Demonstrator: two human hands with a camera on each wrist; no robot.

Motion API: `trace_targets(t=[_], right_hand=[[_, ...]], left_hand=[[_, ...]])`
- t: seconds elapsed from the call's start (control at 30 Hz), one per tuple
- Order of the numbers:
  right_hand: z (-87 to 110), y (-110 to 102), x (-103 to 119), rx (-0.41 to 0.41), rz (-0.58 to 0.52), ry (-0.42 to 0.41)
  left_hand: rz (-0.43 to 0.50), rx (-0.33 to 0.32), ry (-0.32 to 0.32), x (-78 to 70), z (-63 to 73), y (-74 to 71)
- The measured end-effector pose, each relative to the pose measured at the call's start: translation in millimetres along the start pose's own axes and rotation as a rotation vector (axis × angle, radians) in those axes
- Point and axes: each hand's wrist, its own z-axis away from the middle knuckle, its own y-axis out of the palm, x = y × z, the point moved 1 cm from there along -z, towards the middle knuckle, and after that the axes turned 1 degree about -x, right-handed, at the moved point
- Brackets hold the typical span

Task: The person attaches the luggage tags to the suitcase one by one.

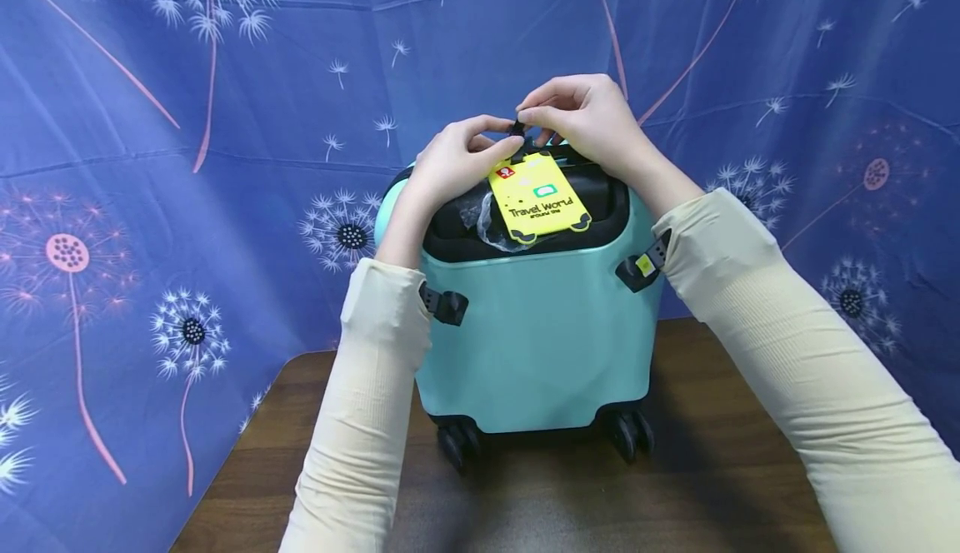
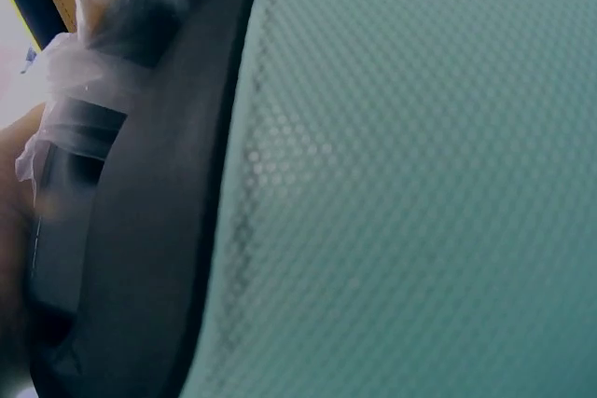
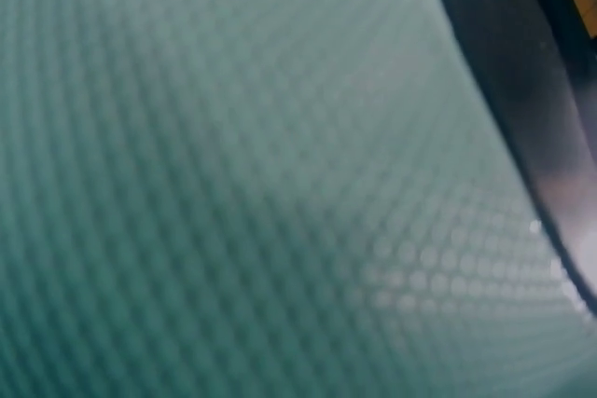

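Note:
A turquoise suitcase (image 1: 540, 336) with a black top stands upright on its wheels. On that top lies a yellow luggage tag (image 1: 542, 199) printed "Travel World", and its black strap (image 1: 517, 128) rises from the tag's upper end. My left hand (image 1: 465, 153) pinches the strap between thumb and fingers, just above the tag. From the right, my right hand (image 1: 588, 116) pinches the strap's upper end, its fingertips close to the left ones. In both wrist views the suitcase's textured shell (image 2: 401, 174) fills most of the picture.
Clear plastic wrap (image 1: 491, 224) shows beside and under the tag; the left wrist view also has crumpled plastic (image 2: 93, 81) at the black rim. Black wheels (image 1: 628, 435) stand on the brown wooden table (image 1: 255, 445). Behind hangs a blue dandelion-print cloth (image 1: 285, 103).

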Motion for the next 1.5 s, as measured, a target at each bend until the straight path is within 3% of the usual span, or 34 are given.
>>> trace_targets(t=[0.23, 0.63, 0.9, 1.5], right_hand=[[-1.4, 1.5, 0.8, 0.003, -0.026, 0.007], [0.0, 0.2, 0.0, 0.103, -0.01, 0.046], [-0.7, 0.2, -1.0, 0.078, 0.018, 0.003], [-1.3, 1.5, 1.5, 0.065, 0.051, 0.026]], left_hand=[[-0.024, 0.007, 0.009, 0.2, -0.4, -0.9], [-0.014, -0.001, 0.016, 0.5, -1.1, 0.6], [-0.026, -0.007, 0.018, -0.5, -1.0, 0.8], [-0.044, 0.007, 0.018, -1.2, -1.1, 1.7]])
